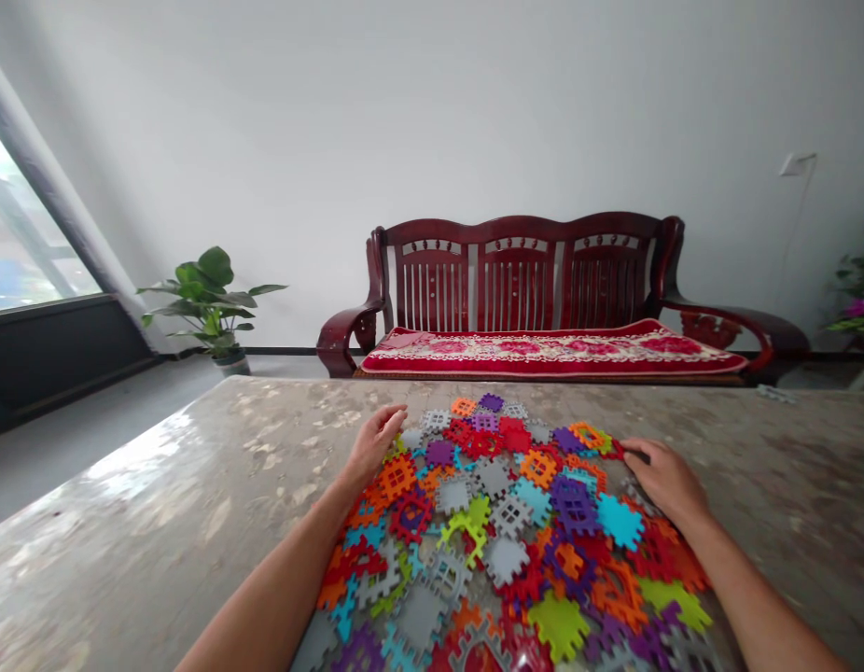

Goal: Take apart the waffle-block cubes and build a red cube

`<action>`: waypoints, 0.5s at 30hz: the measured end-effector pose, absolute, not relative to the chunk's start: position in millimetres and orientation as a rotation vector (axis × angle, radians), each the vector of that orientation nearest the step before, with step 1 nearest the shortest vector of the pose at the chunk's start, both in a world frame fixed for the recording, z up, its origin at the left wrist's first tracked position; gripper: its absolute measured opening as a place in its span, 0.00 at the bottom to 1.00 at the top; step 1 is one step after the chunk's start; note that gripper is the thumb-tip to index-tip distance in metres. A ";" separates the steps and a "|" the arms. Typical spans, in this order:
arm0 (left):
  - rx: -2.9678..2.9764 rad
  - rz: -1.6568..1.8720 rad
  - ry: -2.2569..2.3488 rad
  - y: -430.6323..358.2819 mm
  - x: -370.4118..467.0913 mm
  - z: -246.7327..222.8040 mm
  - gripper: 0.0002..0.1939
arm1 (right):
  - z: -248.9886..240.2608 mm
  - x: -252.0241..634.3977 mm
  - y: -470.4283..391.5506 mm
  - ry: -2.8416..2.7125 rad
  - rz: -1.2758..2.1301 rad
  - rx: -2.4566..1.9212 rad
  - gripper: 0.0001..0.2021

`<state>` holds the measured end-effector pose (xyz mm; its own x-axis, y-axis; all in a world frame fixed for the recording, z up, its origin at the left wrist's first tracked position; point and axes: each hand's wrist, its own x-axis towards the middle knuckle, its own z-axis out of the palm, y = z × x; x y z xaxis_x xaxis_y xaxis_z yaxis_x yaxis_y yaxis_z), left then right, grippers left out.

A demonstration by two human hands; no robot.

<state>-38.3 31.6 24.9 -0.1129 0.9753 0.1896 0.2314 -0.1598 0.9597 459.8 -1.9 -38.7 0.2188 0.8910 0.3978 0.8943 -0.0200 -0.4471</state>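
Observation:
A wide heap of flat plastic interlocking puzzle tiles with toothed edges, among them a grey tile [419,614], lies between my arms. They are red, orange, purple, blue, lime and grey; some have window-like cutouts. My left hand [376,441] rests at the heap's far left edge beside lime tiles [397,446], fingers loosely bent, holding nothing that I can see. At the far right edge, my right hand [661,474] is curved, with a gap between thumb and forefinger. Its fingertips touch or nearly touch a red tile [615,450]. The undersides of both hands are hidden.
The tiles lie on a table [159,523] with a glossy, mottled cover. One grey tile [777,394] sits apart near the far right edge. Behind stands a dark red wooden bench [516,271] with a patterned red cushion [544,350]. A potted plant [215,289] is at left.

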 end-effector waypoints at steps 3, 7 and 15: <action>1.496 1.392 1.433 34.2 -40.2 22.8 0.31 | -39.8 461.0 -1.7 -1.643 -0.009 -1.872 0.18; 1.528 1.410 1.490 38.0 -44.0 18.4 0.29 | -40.4 462.5 -1.4 -1.637 -0.006 -1.885 0.19; 1.717 1.297 1.537 46.0 -48.6 3.8 0.22 | -43.8 466.3 1.5 -1.644 0.008 -1.871 0.19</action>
<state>-48.6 46.0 3.8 -0.0867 0.9432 0.3208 0.4749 -0.2439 0.8455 466.3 1.5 -43.8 0.2178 0.8921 0.3959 0.8882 -0.0130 -0.4593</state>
